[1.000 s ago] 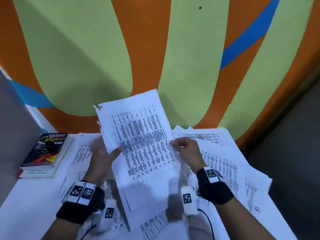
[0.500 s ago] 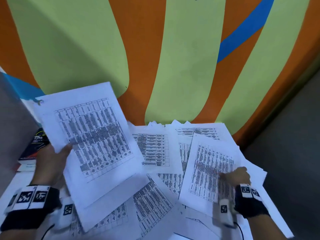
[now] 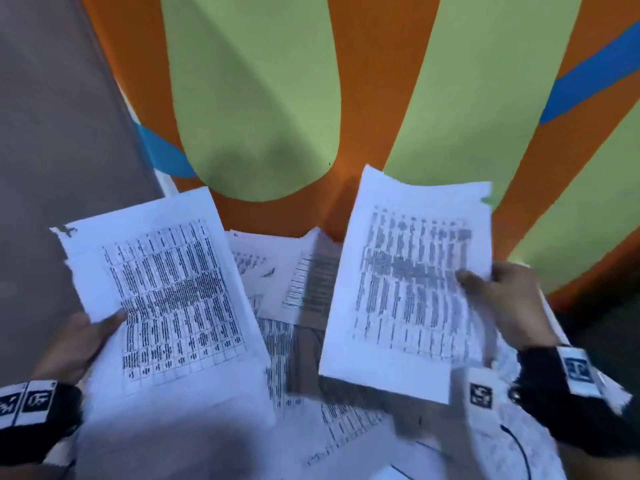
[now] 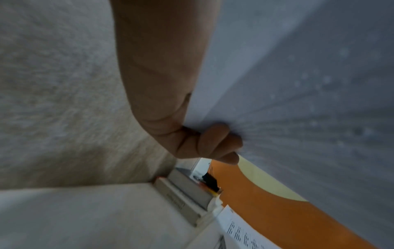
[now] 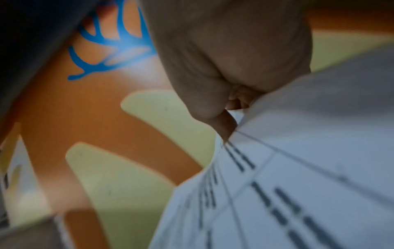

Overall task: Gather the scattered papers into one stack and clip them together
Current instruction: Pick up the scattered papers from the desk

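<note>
Lifted now off the pile: second sheet (image 3: 408,289), pinched at its edge by right hand (image 3: 509,299). Left hand (image 3: 78,341) gripping first bundle (image 3: 162,306), thumb on top. Gathering step, loose papers (image 3: 284,271) still scattered below. Next: lay right sheet onto left bundle, edges squared.

Print on the right-hand sheet (image 3: 408,271) is blurred, seemingly tables, unreadable.

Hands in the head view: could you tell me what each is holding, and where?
Left hand grips one printed sheet by its left edge; right hand pinches another sheet by its right edge.
</note>
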`<state>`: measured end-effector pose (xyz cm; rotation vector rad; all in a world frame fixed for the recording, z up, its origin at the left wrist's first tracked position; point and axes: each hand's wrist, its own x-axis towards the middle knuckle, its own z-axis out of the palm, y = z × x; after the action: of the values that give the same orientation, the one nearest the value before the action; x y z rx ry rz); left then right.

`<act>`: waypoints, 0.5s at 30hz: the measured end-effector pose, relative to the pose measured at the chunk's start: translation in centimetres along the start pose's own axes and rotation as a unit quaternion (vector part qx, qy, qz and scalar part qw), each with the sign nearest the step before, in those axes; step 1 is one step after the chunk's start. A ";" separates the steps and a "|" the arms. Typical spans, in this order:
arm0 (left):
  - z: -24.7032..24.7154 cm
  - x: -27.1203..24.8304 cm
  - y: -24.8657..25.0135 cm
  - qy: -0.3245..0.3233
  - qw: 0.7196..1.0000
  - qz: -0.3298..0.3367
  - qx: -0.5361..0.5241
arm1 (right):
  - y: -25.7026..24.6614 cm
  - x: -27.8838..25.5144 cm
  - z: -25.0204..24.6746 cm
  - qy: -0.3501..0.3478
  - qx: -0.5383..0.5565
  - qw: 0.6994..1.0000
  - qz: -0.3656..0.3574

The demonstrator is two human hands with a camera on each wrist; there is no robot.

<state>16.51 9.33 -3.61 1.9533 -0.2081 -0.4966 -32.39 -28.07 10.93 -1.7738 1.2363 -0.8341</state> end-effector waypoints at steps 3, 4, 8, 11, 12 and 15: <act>2.8 -6.7 4.0 -0.010 0.999 0.046 0.015 | 1.7 0.2 8.6 -0.112 -0.077 0.991 0.016; 3.6 -7.1 3.9 -0.013 0.999 0.042 0.007 | 2.7 0.7 10.6 -0.134 -0.102 0.985 0.023; 4.9 -7.4 2.5 0.007 0.999 0.016 -0.048 | 4.5 5.1 15.0 -0.224 -0.260 0.939 -0.021; 6.7 -8.0 2.9 0.033 0.999 0.002 0.001 | 4.1 8.7 16.0 -0.202 -0.382 0.902 -0.008; 7.2 -8.1 3.1 0.045 0.999 -0.002 0.024 | 4.6 9.9 16.2 -0.211 -0.418 0.884 -0.013; 8.0 -8.1 2.5 0.031 0.998 -0.020 0.041 | 4.8 12.4 16.9 -0.247 -0.461 0.850 -0.067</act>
<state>6.01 4.58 -2.23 2.0535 -0.1526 -0.4576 -16.21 -36.75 -0.20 -2.6205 1.2353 0.2682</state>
